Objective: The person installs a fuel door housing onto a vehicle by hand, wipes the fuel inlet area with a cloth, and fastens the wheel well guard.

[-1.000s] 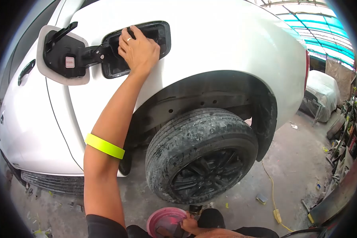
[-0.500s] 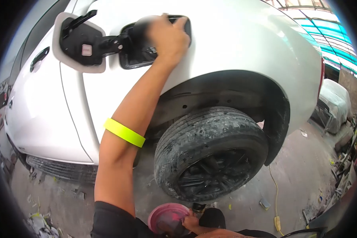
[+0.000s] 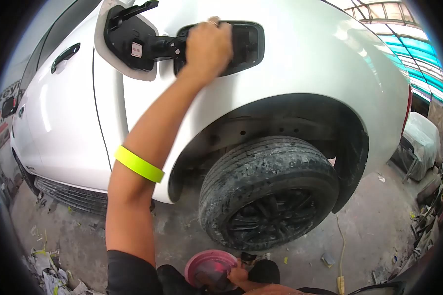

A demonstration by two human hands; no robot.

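Observation:
Reaching up from the lower left, my left hand [image 3: 210,49] is in front of the dark fuel-filler recess [image 3: 251,44] in the white vehicle. Its fingers are curled together, and anything inside them is hidden. The open fuel flap [image 3: 130,46], black inside with a small label, hangs on its hinge left of the hand. Low in the view, my right hand [image 3: 237,274] has its fingers closed at the right rim of a pink basin [image 3: 197,260].
Below the recess are the wheel arch and a dusty tyre [image 3: 270,162]. A yellow cable [image 3: 342,246] lies on the floor at right. Debris lines both lower sides, and a covered object [image 3: 423,145] stands behind at right.
The view has shifted, moving the vehicle rightward in the frame. My left hand's fingers, earlier spread in the recess, are now curled near its left part. My right hand remains at the basin.

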